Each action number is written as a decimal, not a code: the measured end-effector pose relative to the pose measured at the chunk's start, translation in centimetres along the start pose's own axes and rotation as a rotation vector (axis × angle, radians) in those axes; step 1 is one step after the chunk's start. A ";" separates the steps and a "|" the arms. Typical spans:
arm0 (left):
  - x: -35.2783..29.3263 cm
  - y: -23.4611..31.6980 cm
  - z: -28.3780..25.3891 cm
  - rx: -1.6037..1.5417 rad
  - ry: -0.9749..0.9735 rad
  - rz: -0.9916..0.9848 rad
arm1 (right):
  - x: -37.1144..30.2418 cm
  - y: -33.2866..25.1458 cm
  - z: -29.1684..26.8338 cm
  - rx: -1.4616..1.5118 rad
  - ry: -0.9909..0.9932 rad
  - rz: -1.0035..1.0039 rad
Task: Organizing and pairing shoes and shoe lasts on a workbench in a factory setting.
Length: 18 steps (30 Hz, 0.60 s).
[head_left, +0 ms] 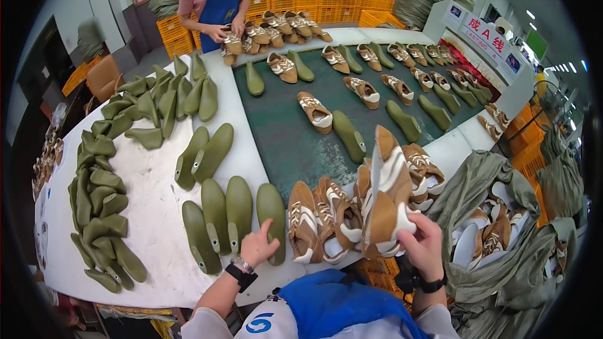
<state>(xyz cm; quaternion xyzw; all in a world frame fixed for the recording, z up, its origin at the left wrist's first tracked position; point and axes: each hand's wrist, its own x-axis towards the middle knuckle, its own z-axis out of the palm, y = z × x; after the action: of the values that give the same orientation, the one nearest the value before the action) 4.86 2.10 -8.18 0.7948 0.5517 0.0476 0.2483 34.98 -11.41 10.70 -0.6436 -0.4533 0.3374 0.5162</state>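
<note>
Near the table's front edge, my left hand (259, 247) rests its index finger and thumb, spread apart, on a green shoe last (270, 204). The last lies sole-down, toe pointing away from me. My right hand (422, 245) grips a brown and white sneaker (384, 198) by its heel end, holding it raised and tilted with the toe up. Below and beside it, several laced sneakers (304, 223) crowd the table edge between my hands. Left of my left hand, more green lasts (239, 213) lie in pairs.
A long heap of green lasts (94, 194) lines the white table's left side. The green conveyor belt (276, 132) carries sneakers and lasts. Across it, a co-worker (217, 3) handles a sneaker beside a pile. At right, a sack (465, 182) holds more sneakers; orange crates (304, 0) stand behind.
</note>
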 end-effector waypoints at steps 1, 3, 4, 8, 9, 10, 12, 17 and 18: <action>2.1 0.3 -0.7 -0.008 0.048 -0.016 | -0.6 0.1 -0.9 0.002 0.026 0.012; 7.9 0.1 -1.3 -0.030 0.175 -0.037 | -1.8 0.9 -2.5 -0.010 0.061 0.003; 11.3 0.0 -1.8 -0.029 0.185 -0.075 | -2.3 1.2 -2.9 -0.012 0.077 -0.003; 23.0 -0.2 -0.6 -0.031 0.174 -0.089 | -4.3 1.5 -3.6 -0.067 0.173 -0.003; 24.9 -0.5 0.1 -0.027 0.150 -0.088 | -4.7 1.1 -3.6 -0.058 0.196 0.043; 26.3 0.4 1.2 -0.024 0.091 -0.070 | -5.1 1.5 -4.0 -0.104 0.186 -0.006; 26.9 2.2 3.0 0.069 0.082 -0.032 | -5.0 1.3 -4.7 -0.242 0.205 -0.118; 25.8 2.7 4.6 -0.241 -0.150 -0.002 | -3.5 -1.2 -5.1 -0.414 0.212 -0.097; 25.1 2.1 4.5 -0.225 -0.157 0.049 | -2.6 -1.2 -5.1 -0.442 0.183 -0.132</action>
<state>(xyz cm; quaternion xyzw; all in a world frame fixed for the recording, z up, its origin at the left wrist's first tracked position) 17.94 22.65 -16.17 0.7763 0.5023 0.0530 0.3771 38.39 -15.62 13.02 -0.7376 -0.5086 0.1359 0.4228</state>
